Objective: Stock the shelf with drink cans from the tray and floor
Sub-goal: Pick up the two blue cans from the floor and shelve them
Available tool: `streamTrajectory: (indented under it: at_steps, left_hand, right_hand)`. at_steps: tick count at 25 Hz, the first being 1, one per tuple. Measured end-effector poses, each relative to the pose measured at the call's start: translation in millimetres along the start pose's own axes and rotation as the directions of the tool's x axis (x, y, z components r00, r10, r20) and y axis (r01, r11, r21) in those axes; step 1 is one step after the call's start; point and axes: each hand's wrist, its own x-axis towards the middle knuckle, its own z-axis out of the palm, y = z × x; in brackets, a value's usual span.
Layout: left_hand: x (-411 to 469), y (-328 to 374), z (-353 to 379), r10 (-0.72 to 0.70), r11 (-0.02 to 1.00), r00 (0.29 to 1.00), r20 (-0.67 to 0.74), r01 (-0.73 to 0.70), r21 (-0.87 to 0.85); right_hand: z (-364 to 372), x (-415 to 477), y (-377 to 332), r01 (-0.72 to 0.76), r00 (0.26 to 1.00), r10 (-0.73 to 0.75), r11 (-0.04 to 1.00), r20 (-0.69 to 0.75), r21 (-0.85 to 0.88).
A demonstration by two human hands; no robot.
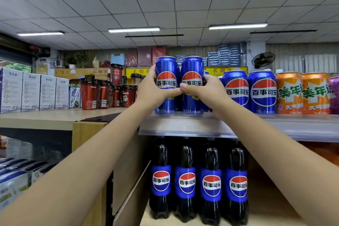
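Two tall blue cola cans stand side by side at the left end of the top shelf (183,124). My left hand (156,88) grips the left can (167,71) with the thumb across its front. My right hand (205,90) grips the right can (192,69), fingers curled round its right side. Both thumbs meet between the cans. Both can bases are at the shelf's front lip; I cannot tell whether they rest on it. Two more blue cola cans (249,91) stand on the same shelf to the right.
Orange soda cans (302,93) and a purple can (334,95) continue the row rightward. Dark cola bottles (198,180) fill the shelf below. On the left, a wooden counter (45,117) carries white boxes (33,91) and red drink cups (102,93).
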Motion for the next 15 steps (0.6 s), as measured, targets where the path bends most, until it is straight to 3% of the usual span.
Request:
streamTrajectory:
  at_steps: [4, 7, 9, 15]
  left_hand:
    - [-9, -3, -6, -0.051, 0.996, 0.992, 0.117, 0.042, 0.078]
    - [-24, -12, -3, -0.033, 0.977, 0.999, 0.002, 0.032, 0.213]
    - [-28, -14, -3, -0.022, 0.979, 0.999, -0.041, 0.030, 0.202]
    - [-27, -10, 0, -0.069, 0.981, 0.997, -0.026, 0.073, 0.181]
  right_hand:
    - [-2, -9, 1, -0.046, 0.999, 0.048, 0.993, 0.021, -0.109]
    - [1, -21, 9, 0.004, 0.997, -0.020, 0.978, -0.072, -0.211]
    - [6, -26, 11, 0.036, 0.985, -0.089, 0.943, -0.147, -0.332]
    - [15, -32, 11, 0.071, 0.970, -0.150, 0.926, -0.189, -0.370]
